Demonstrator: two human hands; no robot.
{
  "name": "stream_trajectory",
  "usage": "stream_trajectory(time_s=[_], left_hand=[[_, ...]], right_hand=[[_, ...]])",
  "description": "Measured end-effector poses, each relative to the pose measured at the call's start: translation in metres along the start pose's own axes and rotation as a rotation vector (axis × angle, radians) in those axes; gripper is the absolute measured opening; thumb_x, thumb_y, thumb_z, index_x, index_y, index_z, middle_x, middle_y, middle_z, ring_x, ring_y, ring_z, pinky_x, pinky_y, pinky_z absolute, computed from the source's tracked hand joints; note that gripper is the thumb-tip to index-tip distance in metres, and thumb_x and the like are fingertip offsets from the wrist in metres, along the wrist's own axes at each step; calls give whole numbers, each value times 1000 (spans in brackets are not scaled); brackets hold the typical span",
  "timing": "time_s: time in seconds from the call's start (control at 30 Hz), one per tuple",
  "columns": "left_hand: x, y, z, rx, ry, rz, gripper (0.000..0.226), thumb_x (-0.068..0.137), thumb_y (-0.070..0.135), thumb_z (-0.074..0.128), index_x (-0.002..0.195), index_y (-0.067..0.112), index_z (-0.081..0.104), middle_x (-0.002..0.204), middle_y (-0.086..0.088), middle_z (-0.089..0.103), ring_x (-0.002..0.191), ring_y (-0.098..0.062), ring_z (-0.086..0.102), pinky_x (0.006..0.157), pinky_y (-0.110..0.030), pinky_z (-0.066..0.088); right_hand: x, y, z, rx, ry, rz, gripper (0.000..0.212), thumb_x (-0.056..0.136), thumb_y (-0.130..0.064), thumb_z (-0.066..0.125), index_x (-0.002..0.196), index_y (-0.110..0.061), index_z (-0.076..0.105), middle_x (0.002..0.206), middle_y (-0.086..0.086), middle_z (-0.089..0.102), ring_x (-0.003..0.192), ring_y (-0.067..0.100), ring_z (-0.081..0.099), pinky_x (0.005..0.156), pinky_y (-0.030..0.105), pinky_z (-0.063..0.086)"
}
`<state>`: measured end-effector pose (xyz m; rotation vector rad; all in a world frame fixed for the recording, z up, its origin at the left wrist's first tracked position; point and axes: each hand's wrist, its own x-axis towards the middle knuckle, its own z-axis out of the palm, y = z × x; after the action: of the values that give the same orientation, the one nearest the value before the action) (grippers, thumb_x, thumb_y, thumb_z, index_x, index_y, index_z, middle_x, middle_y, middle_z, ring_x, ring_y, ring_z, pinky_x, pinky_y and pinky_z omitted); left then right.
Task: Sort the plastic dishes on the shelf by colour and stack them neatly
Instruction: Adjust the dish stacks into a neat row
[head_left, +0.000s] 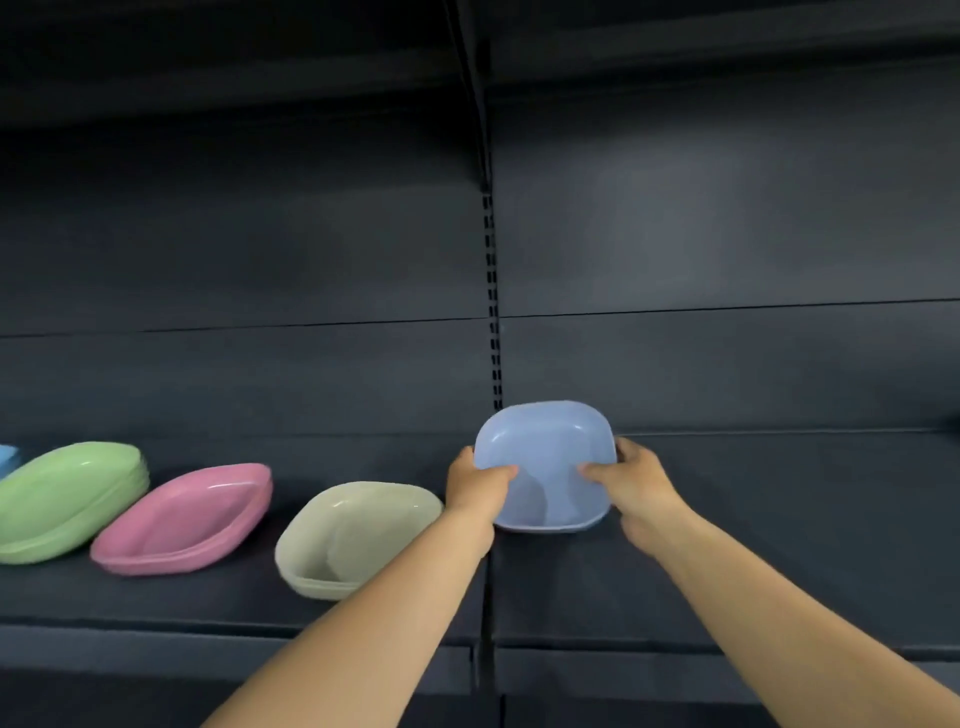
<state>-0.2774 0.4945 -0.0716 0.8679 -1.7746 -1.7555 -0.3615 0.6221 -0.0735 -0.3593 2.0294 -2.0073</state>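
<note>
Gripping opposite edges, left hand (475, 486) and right hand (636, 480) hold blue dish (545, 457).

Two bare forearms enter from the bottom edge of the frame — no sleeves visible anywhere. Left hand (475, 491) and right hand (636, 486), at frame centre, are bare too — no gloves, rings, watch or wristbands.

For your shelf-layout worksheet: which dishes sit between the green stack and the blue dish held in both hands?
In the head view, the pink dishes and then the beige dishes lie between the green stack and the blue dish.
</note>
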Motion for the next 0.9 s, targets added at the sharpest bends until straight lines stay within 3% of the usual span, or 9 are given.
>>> stream_trajectory(time_s=[0.17, 0.33, 0.47, 0.6, 0.73, 0.9], left_hand=[[-13, 26, -72, -109, 89, 86, 31, 87, 4, 58, 113, 20, 53, 104, 1, 58, 96, -21, 56, 79, -32, 44], [-20, 40, -199, -170, 226, 161, 30, 85, 2, 60, 109, 20, 53, 101, 1, 60, 93, -20, 57, 75, -30, 45], [-24, 39, -327, -142, 352, 222, 33, 84, 1, 61, 111, 18, 54, 94, 3, 59, 89, -19, 55, 68, -26, 44], [-19, 34, -472, -134, 465, 258, 32, 83, 1, 63, 107, 19, 53, 99, -1, 58, 93, -22, 55, 76, -31, 45], [7, 26, -619, -102, 524, 275, 29, 83, 0, 62, 106, 16, 54, 101, -4, 58, 91, -23, 53, 67, -28, 45], [64, 12, -767, -112, 551, 215, 25, 82, 0, 62, 98, 19, 59, 107, -8, 62, 98, -26, 57, 79, -35, 46]], right_hand=[[-26, -38, 61, 11, -129, -164, 32, 85, 5, 59, 110, -15, 57, 105, 6, 65, 97, 28, 62, 83, 42, 52], [-69, -54, 176, -2, -243, -239, 26, 88, -5, 61, 112, -17, 58, 104, 1, 65, 96, 24, 62, 75, 38, 53], [-118, -60, 299, 28, -334, -288, 26, 87, -10, 64, 112, -15, 57, 101, 0, 64, 92, 22, 61, 77, 36, 51], [-170, -60, 437, 35, -434, -339, 23, 87, -13, 62, 108, -18, 54, 99, -2, 61, 90, 18, 59, 67, 29, 48], [-208, -51, 587, 77, -449, -313, 18, 90, -15, 60, 105, -17, 53, 90, -7, 58, 79, 9, 56, 68, 29, 45], [-230, -43, 748, 90, -404, -215, 14, 91, -16, 58, 104, -18, 51, 88, -4, 57, 76, 8, 54, 68, 29, 45]])
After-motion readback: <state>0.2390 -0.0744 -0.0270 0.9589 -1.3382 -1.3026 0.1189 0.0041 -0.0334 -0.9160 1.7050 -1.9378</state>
